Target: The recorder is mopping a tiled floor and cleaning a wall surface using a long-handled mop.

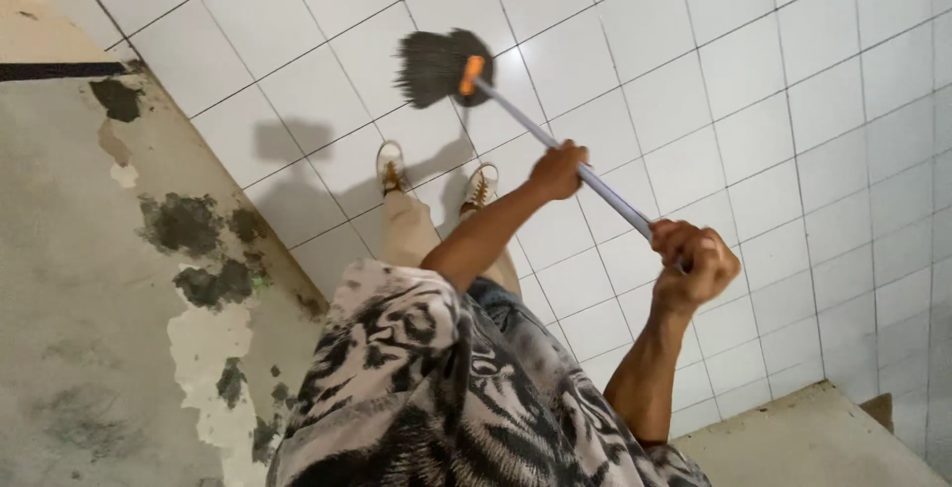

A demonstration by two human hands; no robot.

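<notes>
I hold a broom with both hands over a white tiled floor (754, 100). Its dark bristle head (434, 65) sits on the tiles just ahead of my shoes (390, 166), joined by an orange collar (472, 74) to a thin pale handle (607, 193). My left hand (557, 171) grips the handle about midway, arm stretched out from my patterned shirt (446, 398). My right hand (696, 265) is closed around the handle's upper end, nearer to me.
A grey wall (69, 279) with peeling paint and dark patches runs along the left, meeting the tiles on a diagonal. A pale concrete ledge (803, 442) lies at the bottom right. My shadow falls on the tiles by the wall.
</notes>
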